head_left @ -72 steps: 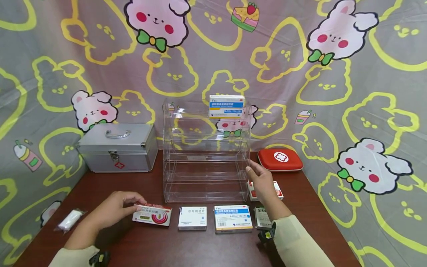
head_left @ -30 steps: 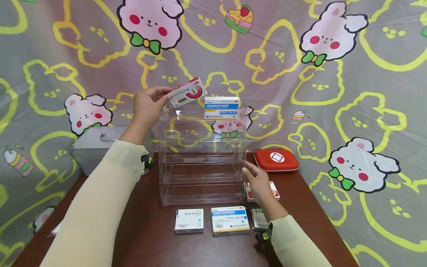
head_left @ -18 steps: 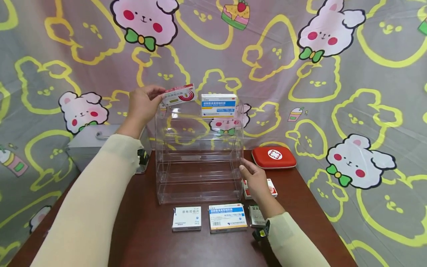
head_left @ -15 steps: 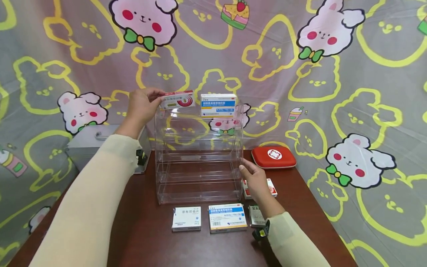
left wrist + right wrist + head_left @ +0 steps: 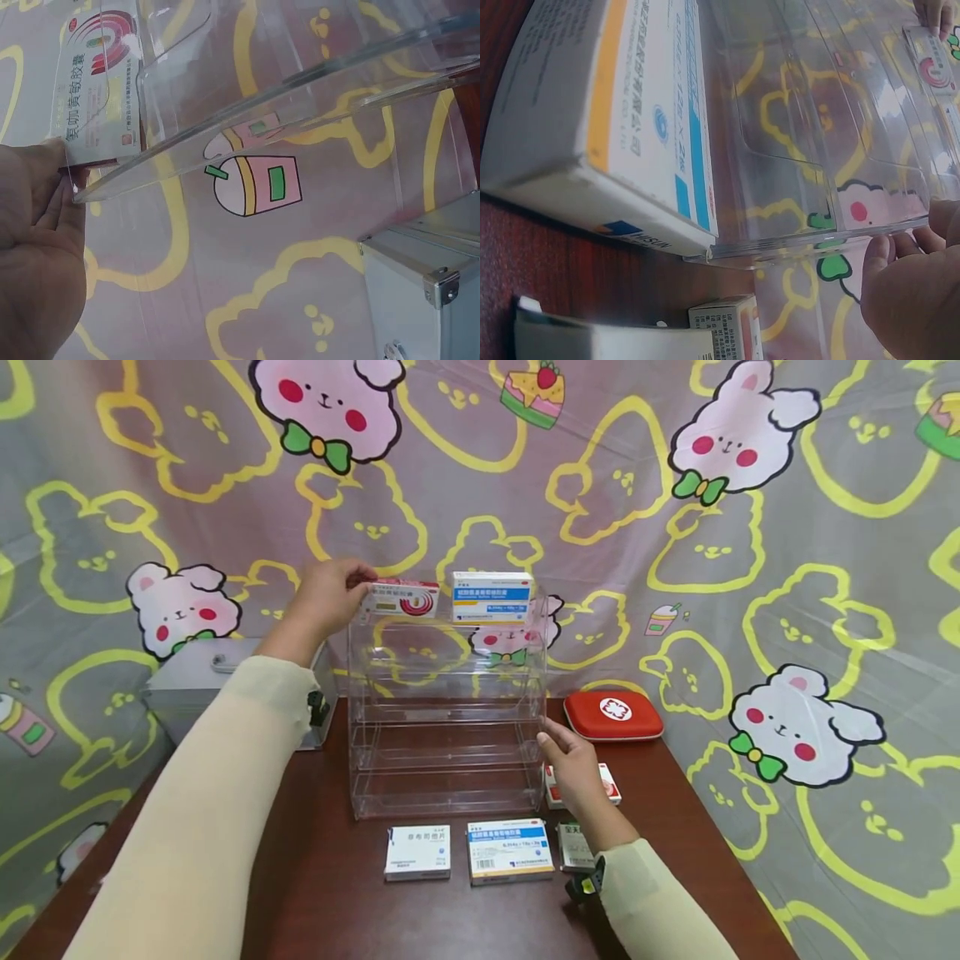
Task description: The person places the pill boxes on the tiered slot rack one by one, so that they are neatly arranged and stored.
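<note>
My left hand (image 5: 336, 597) pinches the left end of a red-and-white medicine box (image 5: 406, 600) at the top tier of a clear acrylic display rack (image 5: 450, 802). The left wrist view shows the same medicine box (image 5: 97, 90) behind the tier's clear front, fingertips at its end. Lower down on the right, my right hand (image 5: 577, 767) grips the rack's side edge; in the right wrist view the thumb and fingers of this hand (image 5: 919, 285) lie on either side of the clear panel. Beside the red-and-white box, a blue-and-white medicine box (image 5: 491, 598) stands upright on the top tier.
Before the rack lie a white medicine box (image 5: 417, 853), another blue-and-white box (image 5: 510, 852) and a dark green-and-white box (image 5: 576, 847). A red-and-white box (image 5: 609, 783) sits behind my right wrist. A red first-aid case (image 5: 613, 716) and a silver metal case (image 5: 180, 681) flank the rack.
My left hand has lifted the red-and-white medicine box from the table up to the rack's top tier, levelled it and lowered it there. My right hand has stayed at the rack's side.
</note>
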The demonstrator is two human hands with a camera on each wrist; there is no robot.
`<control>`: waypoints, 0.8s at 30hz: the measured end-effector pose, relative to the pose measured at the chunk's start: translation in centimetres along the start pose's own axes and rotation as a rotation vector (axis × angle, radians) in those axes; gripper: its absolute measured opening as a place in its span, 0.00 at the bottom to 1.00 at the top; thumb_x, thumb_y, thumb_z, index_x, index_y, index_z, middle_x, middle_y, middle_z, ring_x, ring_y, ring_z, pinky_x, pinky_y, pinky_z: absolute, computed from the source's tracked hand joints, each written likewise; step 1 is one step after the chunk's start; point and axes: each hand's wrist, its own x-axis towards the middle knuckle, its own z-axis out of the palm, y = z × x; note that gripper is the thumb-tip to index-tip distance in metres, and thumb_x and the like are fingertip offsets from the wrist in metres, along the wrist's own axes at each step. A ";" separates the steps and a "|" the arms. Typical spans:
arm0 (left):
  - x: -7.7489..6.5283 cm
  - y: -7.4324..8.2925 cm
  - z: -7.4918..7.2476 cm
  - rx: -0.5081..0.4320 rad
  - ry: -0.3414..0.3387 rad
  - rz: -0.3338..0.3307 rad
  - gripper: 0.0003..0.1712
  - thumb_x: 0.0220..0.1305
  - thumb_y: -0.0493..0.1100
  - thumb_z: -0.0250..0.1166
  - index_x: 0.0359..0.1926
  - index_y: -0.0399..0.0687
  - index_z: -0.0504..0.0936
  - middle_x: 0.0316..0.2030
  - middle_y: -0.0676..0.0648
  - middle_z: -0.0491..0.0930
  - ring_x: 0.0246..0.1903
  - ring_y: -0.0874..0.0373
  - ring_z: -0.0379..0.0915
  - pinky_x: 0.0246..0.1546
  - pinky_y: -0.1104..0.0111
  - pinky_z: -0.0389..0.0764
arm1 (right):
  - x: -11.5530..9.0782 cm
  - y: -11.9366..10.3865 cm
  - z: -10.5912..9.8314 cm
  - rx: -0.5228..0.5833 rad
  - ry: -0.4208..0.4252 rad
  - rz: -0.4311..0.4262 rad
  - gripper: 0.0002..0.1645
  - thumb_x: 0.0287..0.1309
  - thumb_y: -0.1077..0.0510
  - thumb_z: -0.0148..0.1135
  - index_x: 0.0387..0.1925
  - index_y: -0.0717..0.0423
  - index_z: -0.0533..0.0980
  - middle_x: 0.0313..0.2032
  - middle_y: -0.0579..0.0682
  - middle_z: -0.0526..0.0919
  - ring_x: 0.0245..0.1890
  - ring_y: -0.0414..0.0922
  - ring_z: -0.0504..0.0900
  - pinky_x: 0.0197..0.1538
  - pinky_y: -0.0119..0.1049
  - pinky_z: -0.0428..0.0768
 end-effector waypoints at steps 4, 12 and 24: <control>-0.1 0.1 0.1 0.054 -0.009 0.025 0.19 0.87 0.44 0.54 0.66 0.41 0.83 0.65 0.36 0.82 0.63 0.39 0.78 0.65 0.44 0.82 | -0.1 0.1 0.0 0.002 0.000 -0.006 0.27 0.79 0.58 0.64 0.74 0.54 0.78 0.71 0.57 0.82 0.66 0.49 0.82 0.53 0.20 0.85; -0.1 0.0 0.2 0.102 0.031 0.061 0.18 0.86 0.42 0.55 0.62 0.38 0.86 0.66 0.35 0.82 0.60 0.38 0.80 0.62 0.44 0.84 | -0.2 -0.1 0.3 0.006 0.009 -0.014 0.27 0.79 0.59 0.64 0.74 0.55 0.78 0.71 0.59 0.82 0.63 0.47 0.84 0.51 0.20 0.85; -3.6 -2.7 3.7 -0.224 0.309 0.090 0.34 0.78 0.44 0.69 0.79 0.43 0.73 0.80 0.41 0.71 0.81 0.43 0.64 0.85 0.53 0.65 | -0.3 0.0 0.1 -0.001 0.008 -0.007 0.26 0.79 0.59 0.64 0.74 0.54 0.78 0.70 0.57 0.83 0.64 0.51 0.84 0.55 0.24 0.86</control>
